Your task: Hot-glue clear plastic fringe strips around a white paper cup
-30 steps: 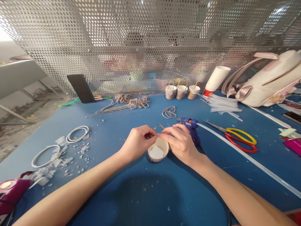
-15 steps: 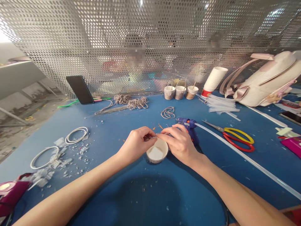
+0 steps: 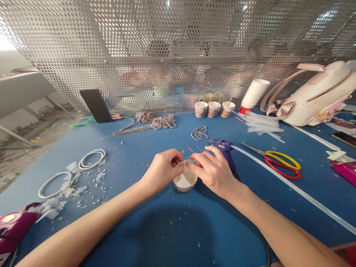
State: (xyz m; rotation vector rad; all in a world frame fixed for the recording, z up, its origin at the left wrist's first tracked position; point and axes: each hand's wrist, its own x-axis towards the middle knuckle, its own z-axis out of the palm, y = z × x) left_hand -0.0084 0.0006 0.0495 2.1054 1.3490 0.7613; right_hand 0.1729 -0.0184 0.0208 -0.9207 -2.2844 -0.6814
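Head view: at centre frame the small cup [image 3: 185,182] stands mouth-up on the blue table [image 3: 172,230], directly between the hands. Left hand [image 3: 163,171] and right hand [image 3: 213,171] both curl in, fingertips pinched on its far rim (equally near). The glue gun [image 3: 226,150] lies just behind the right.

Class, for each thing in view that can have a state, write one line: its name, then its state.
small cup, upright, open, pinched at its rim
left hand, closed on the rim
right hand, closed on the rim
scissors, shut, lying flat
glue gun, lying down, glue stick loaded
phone, screen dark, leaning on the mesh
paper cup stack, tilted over
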